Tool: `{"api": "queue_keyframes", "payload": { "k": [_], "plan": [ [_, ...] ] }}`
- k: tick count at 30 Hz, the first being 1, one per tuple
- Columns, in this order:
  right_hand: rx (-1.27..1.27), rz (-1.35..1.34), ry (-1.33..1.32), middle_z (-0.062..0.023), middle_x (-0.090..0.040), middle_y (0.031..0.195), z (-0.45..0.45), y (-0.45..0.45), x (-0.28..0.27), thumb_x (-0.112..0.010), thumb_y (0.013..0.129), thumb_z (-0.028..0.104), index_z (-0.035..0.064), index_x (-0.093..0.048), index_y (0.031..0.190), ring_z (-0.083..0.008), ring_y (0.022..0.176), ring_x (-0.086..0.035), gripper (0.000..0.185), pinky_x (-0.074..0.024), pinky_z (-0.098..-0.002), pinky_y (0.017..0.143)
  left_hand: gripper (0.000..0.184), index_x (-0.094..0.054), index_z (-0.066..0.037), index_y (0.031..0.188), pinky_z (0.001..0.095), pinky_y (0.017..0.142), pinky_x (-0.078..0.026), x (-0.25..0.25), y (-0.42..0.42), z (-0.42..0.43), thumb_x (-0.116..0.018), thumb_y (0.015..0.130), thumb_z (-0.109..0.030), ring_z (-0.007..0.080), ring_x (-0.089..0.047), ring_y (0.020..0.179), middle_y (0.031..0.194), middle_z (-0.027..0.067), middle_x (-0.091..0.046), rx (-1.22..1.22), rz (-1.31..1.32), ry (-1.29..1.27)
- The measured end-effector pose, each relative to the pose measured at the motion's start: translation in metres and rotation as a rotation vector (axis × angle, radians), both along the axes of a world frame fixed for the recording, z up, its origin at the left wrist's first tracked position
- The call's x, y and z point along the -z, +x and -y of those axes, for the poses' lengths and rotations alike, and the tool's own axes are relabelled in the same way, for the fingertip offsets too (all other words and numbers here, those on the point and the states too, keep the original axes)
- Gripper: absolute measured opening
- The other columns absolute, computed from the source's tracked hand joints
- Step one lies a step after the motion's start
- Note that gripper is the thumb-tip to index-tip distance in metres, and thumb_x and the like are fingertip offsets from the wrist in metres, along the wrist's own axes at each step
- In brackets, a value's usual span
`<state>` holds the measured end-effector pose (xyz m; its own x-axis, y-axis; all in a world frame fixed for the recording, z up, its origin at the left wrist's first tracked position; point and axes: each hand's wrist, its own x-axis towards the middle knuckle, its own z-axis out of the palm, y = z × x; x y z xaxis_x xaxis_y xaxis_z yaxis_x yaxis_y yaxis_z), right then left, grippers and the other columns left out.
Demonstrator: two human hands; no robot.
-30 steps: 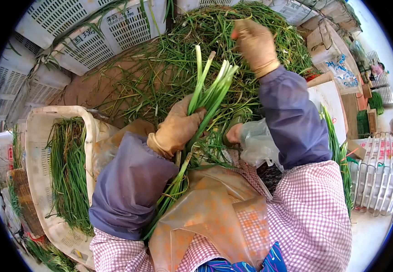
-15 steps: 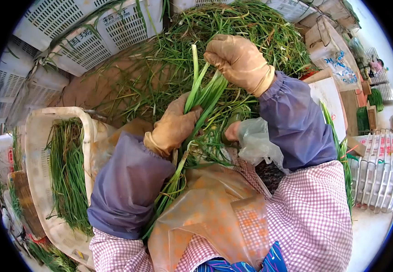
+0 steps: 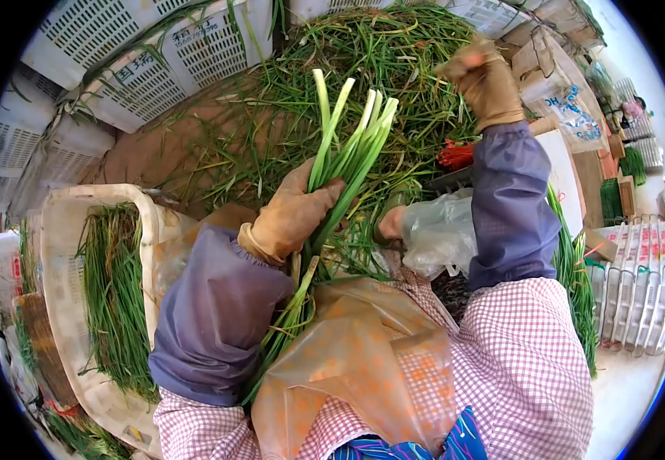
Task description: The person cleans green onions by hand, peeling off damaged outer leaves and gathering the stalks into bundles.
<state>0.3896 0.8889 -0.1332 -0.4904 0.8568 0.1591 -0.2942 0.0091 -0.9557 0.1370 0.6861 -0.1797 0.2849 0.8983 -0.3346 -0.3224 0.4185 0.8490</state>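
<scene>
Wrapped round a bunch of green stalks (image 3: 352,157), my gloved left hand (image 3: 292,213) holds their pale ends upward, with the leaves trailing down past my left sleeve. My gloved right hand (image 3: 487,80) is raised at the upper right, apart from the bunch and over the edge of a heap of loose greens (image 3: 394,50). Its fingers are curled and blurred; whether they hold anything cannot be made out. Red ties (image 3: 455,156) lie below it.
A white crate (image 3: 148,230) with green stalks stands at the left. Slatted crates (image 3: 210,50) line the back left. At the right are a cardboard box (image 3: 551,77), more stalks (image 3: 574,268) and stacked white racks (image 3: 639,287). Clear plastic (image 3: 436,230) hangs near my right sleeve.
My right hand moved in to the pale stalk ends, then away to the upper right. The red ties have come into view. My left hand still holds the bunch, shifted slightly left.
</scene>
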Motion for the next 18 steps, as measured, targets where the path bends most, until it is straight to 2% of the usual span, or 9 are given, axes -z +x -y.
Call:
{"api": "queue_keyframes", "payload": {
  "k": [1, 2, 5, 8, 9, 11, 13, 17, 18],
  "plan": [
    [0.2, 0.281, -0.076, -0.0053, -0.06, 0.077, 0.009, 0.001, 0.008, -0.059, 0.087, 0.029, 0.0093, -0.058, 0.1, -0.0169, 0.068, -0.06, 0.023, -0.0506, -0.0356, 0.07, 0.028, -0.049, -0.002, 0.116, 0.0264, 0.054, -0.05, -0.003, 0.002, 0.0, -0.051, 0.09, -0.008, 0.0141, -0.059, 0.065, 0.089, 0.0088, -0.061, 0.006, -0.001, 0.005],
    [0.107, 0.509, 0.037, -0.009, -0.061, 0.095, 0.027, -0.002, 0.024, -0.062, 0.085, 0.032, 0.0086, -0.052, 0.116, -0.0207, 0.086, -0.061, 0.04, -0.0496, -0.039, 0.075, 0.028, -0.049, -0.003, 0.117, 0.0258, 0.056, -0.051, -0.01, 0.004, 0.001, -0.052, 0.09, -0.008, 0.0137, -0.059, 0.069, 0.09, 0.0079, -0.061, -0.049, 0.023, -0.067],
    [-0.296, 0.064, -0.281, -0.0186, -0.049, 0.124, 0.075, -0.025, 0.053, -0.061, 0.084, 0.042, 0.0087, -0.033, 0.134, -0.0294, 0.114, -0.048, 0.067, -0.0369, -0.0504, 0.096, 0.03, -0.048, -0.005, 0.118, 0.0273, 0.061, -0.053, -0.016, 0.008, 0.003, -0.055, 0.09, -0.012, 0.015, -0.061, 0.075, 0.09, 0.0077, -0.062, -0.125, 0.055, -0.169],
    [-0.432, -0.095, -0.195, -0.0172, -0.044, 0.13, 0.111, -0.076, 0.04, -0.06, 0.078, 0.055, 0.0067, -0.026, 0.139, -0.0279, 0.115, -0.048, 0.085, -0.0441, -0.0406, 0.092, 0.028, -0.051, -0.002, 0.115, 0.032, 0.062, -0.054, -0.011, 0.002, 0.0, -0.054, 0.088, -0.01, 0.0207, -0.062, 0.081, 0.097, 0.0121, -0.062, 0.087, 0.1, -0.158],
    [-0.383, -0.049, -0.293, -0.0159, -0.05, 0.124, 0.12, -0.087, 0.028, -0.056, 0.086, 0.043, 0.0047, -0.034, 0.135, -0.0251, 0.11, -0.052, 0.066, -0.0469, -0.0367, 0.088, 0.028, -0.053, -0.002, 0.113, 0.0316, 0.065, -0.053, -0.012, 0.002, 0.003, -0.056, 0.087, -0.01, 0.0199, -0.062, 0.08, 0.094, 0.0106, -0.062, 0.094, 0.01, -0.154],
    [-0.159, -0.07, -0.395, -0.0101, -0.065, 0.094, 0.132, -0.111, 0.004, -0.055, 0.09, 0.023, 0.0029, -0.062, 0.104, -0.0188, 0.09, -0.062, 0.026, -0.0504, -0.0312, 0.077, 0.025, -0.056, -0.001, 0.109, 0.0315, 0.069, -0.053, -0.017, 0.007, 0.006, -0.057, 0.085, -0.008, 0.0197, -0.062, 0.08, 0.091, 0.0096, -0.062, 0.082, 0.014, -0.137],
    [-0.041, 0.038, -0.132, -0.0082, -0.066, 0.086, 0.129, -0.112, -0.002, -0.056, 0.089, 0.02, 0.0028, -0.064, 0.089, -0.0162, 0.078, -0.061, 0.019, -0.0492, -0.0281, 0.07, 0.025, -0.057, 0.002, 0.106, 0.0328, 0.071, -0.052, -0.021, 0.006, 0.009, -0.058, 0.083, -0.008, 0.021, -0.062, 0.08, 0.093, 0.0118, -0.063, -0.006, 0.091, -0.091],
    [0.101, -0.47, -0.178, -0.0118, -0.061, 0.069, 0.121, -0.086, -0.048, -0.051, 0.088, 0.011, 0.0016, -0.057, 0.075, -0.0218, 0.06, -0.062, 0.017, -0.0533, -0.0347, 0.054, 0.034, -0.055, -0.001, 0.113, 0.0304, 0.073, -0.049, -0.016, -0.007, 0.008, -0.06, 0.08, -0.009, 0.0183, -0.06, 0.082, 0.094, 0.0103, -0.063, 0.239, 0.024, 0.144],
    [0.183, -0.371, -0.062, -0.0136, -0.062, 0.072, 0.114, -0.066, -0.063, -0.049, 0.091, 0.019, 0.0006, -0.056, 0.081, -0.0247, 0.063, -0.063, 0.022, -0.0549, -0.0372, 0.058, 0.034, -0.055, -0.001, 0.113, 0.0304, 0.073, -0.049, -0.01, -0.009, 0.008, -0.06, 0.08, -0.009, 0.0183, -0.06, 0.082, 0.094, 0.0103, -0.063, 0.239, 0.024, 0.144]
  ]
}}
